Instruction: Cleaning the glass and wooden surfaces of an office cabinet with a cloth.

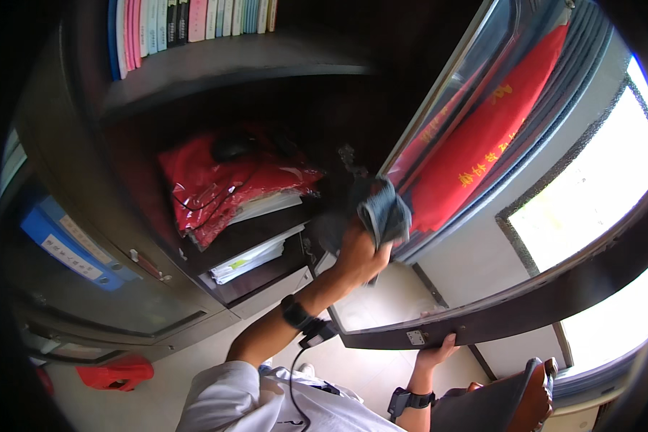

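Observation:
My left hand (364,254) is closed around a bunched grey-blue cloth (383,210), slightly blurred, at the edge of the open cabinet. Below and to the right, my right hand (437,353) grips the dark frame (497,321) of a glass cabinet door that stands open; some fingertips show faintly behind the frame. Both wrists wear black straps with small devices, and a cable (291,372) runs from the left one. Inside the cabinet, a red plastic-wrapped package (210,178) lies on a shelf left of the cloth, with a black computer mouse (235,146) on top.
A row of books (194,24) stands on the upper shelf. Papers (251,262) lie on a lower shelf. Blue binders (70,248) sit behind glass at left. A red banner (480,146) hangs beside grey curtains (572,81). A red plastic stool (116,372) and a chair (480,402) stand nearby.

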`<move>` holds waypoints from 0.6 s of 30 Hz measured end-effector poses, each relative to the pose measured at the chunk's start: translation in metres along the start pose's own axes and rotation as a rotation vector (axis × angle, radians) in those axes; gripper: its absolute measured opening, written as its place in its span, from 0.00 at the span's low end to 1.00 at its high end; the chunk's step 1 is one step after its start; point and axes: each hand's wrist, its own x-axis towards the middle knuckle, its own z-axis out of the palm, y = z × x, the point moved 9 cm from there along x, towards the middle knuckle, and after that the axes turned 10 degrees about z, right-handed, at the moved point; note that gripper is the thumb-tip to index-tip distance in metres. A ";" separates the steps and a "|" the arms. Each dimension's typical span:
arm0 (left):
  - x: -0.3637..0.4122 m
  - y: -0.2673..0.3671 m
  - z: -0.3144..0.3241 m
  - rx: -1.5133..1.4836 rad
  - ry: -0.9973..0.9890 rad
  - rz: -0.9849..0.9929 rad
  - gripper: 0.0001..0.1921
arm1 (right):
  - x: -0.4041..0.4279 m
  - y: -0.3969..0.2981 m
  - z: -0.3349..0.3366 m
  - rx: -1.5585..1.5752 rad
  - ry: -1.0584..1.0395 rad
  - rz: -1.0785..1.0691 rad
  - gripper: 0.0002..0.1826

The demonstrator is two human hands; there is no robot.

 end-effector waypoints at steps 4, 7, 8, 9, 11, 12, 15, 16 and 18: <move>-0.026 -0.031 -0.030 -0.350 0.037 -0.460 0.16 | 0.010 0.000 -0.007 -0.010 -0.014 -0.023 0.29; -0.001 -0.039 -0.057 -0.606 0.410 -0.652 0.14 | 0.012 -0.002 -0.006 -0.024 -0.038 -0.039 0.28; 0.019 -0.033 -0.065 -0.592 0.462 -0.577 0.14 | 0.012 -0.003 -0.005 -0.033 -0.047 -0.040 0.28; 0.040 -0.029 -0.067 -0.587 0.508 -0.508 0.14 | 0.012 -0.005 -0.007 -0.051 -0.049 -0.042 0.28; 0.095 -0.015 -0.077 -0.438 0.524 -0.153 0.15 | 0.010 -0.003 -0.005 -0.028 -0.047 -0.039 0.28; 0.116 -0.025 -0.060 -0.325 0.355 -0.336 0.15 | 0.007 -0.003 -0.003 -0.011 -0.048 -0.030 0.28; 0.153 0.007 -0.034 0.218 0.428 0.336 0.12 | -0.003 -0.006 0.010 0.018 -0.038 -0.004 0.27; 0.147 0.003 -0.025 0.221 0.394 0.225 0.14 | -0.002 -0.007 0.005 -0.028 -0.039 -0.015 0.28; 0.117 0.007 -0.014 0.055 0.262 0.165 0.17 | -0.005 -0.008 -0.006 -0.023 -0.018 -0.014 0.29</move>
